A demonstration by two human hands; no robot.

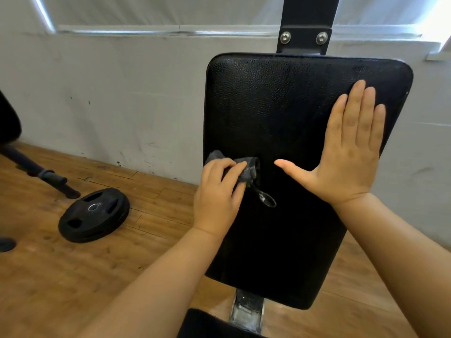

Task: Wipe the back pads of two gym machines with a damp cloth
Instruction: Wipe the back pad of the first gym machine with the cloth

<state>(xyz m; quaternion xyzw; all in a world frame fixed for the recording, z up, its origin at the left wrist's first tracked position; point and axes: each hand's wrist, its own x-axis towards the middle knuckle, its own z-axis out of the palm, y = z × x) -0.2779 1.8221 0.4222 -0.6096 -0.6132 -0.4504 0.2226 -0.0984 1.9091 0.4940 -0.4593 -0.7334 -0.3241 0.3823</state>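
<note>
A black textured back pad (275,113) fills the middle and right of the view, bolted to a dark upright post at its top. My left hand (219,193) is shut on a bunched grey cloth (246,169) and presses it against the pad's left edge, about halfway down. My right hand (351,152) lies flat on the pad's right side, fingers together pointing up, thumb spread out to the left. Just below the cloth, the pad has a small torn or worn mark (267,200).
A black weight plate (94,214) lies on the wooden floor to the left. Behind it a dark bar with a grip (52,179) slants down from another black pad (8,120) at the left edge. A white wall runs behind. The seat edge (214,323) shows at the bottom.
</note>
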